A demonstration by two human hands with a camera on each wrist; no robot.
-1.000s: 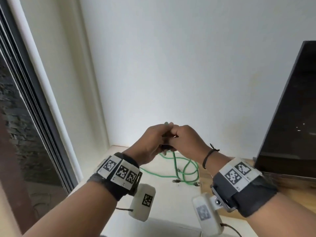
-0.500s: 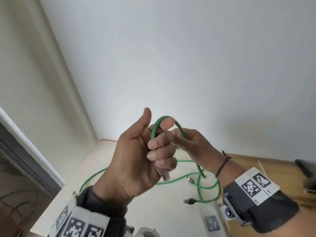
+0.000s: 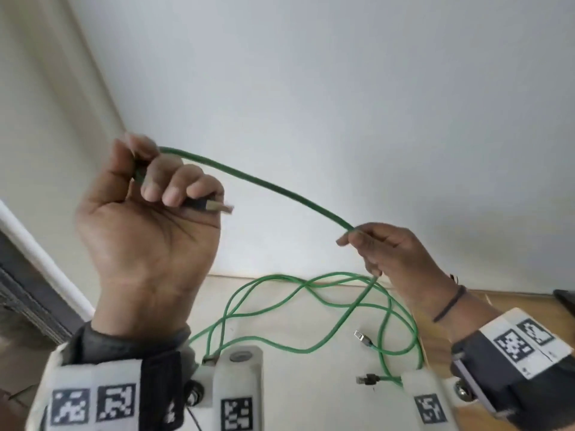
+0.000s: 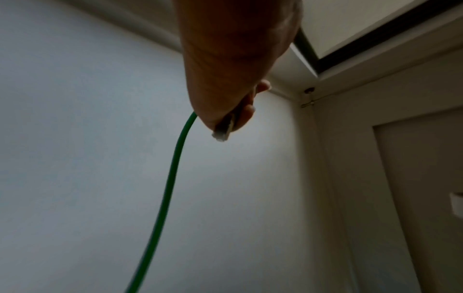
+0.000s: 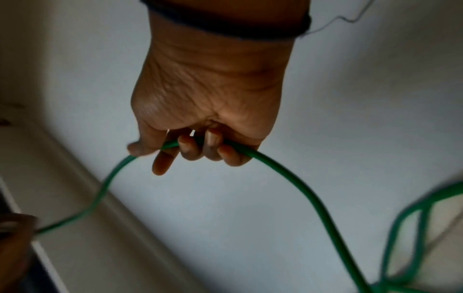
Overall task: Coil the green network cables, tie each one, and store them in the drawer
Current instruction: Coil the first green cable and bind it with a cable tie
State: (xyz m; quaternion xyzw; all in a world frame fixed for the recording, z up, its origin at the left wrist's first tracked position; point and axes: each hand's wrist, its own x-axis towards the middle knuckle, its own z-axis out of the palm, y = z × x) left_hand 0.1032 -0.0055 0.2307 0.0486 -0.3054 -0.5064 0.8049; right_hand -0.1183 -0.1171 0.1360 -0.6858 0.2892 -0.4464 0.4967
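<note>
The left hand (image 3: 146, 231) was raised, its grip clamped on the plug end of a green cable (image 3: 258, 181). The right hand (image 3: 395, 262) pinched the same cable farther right. More green cables (image 3: 298, 306) sprawled loose on the pale desk (image 3: 311, 393), which met a plain white wall (image 3: 342, 88) at the far side.

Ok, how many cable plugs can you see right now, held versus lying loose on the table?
Held plug, in the left hand that grips the green cable: 1
Loose plugs on the table: 3 (silver plug, dark plug, half-hidden plug beside the left wrist camera)
Total: 4
</note>
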